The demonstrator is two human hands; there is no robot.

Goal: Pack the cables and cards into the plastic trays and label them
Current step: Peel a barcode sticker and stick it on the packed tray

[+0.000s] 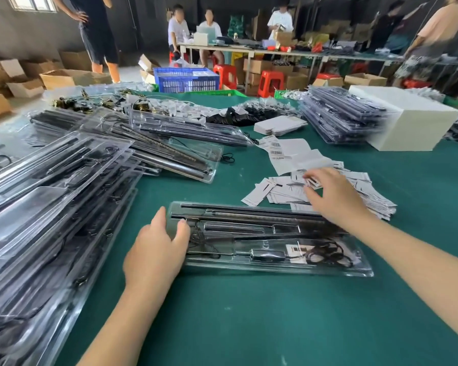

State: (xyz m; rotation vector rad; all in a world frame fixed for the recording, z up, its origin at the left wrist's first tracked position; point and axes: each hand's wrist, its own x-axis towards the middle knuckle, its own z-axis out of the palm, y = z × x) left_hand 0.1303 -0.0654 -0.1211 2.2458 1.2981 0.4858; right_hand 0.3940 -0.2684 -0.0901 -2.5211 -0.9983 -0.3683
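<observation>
1. While the left hand (156, 244) steadies the near-left end of the clear plastic tray (273, 268), thumb and fingers curled over its rim, the right hand (331, 196) reaches past the tray into the loose pile of cards (280, 192). Looks like the card-picking step to me.
2. Right-hand fingers are spread and bent down onto the cards, touching them. Can't tell if one is actually pinched yet, it's a bit blurry there.
3. That tray sits on the green desk (249, 313) right in front, already loaded with black rods, a coiled cable (328, 253) and what seems to be one card at its right end.
4. Next move probably needs peeling a single card off the heap without dragging its neighbours, then getting it into the tray.
5. Barcode labels (275, 149) lie just beyond the cards, so labelling seems not done yet.
6. Around: big stack of filled trays (50, 207) to the left, another stack (339, 120) far right beside a white box (407, 122). Nothing really blocks the reach, though the right forearm crosses over the tray.
</observation>
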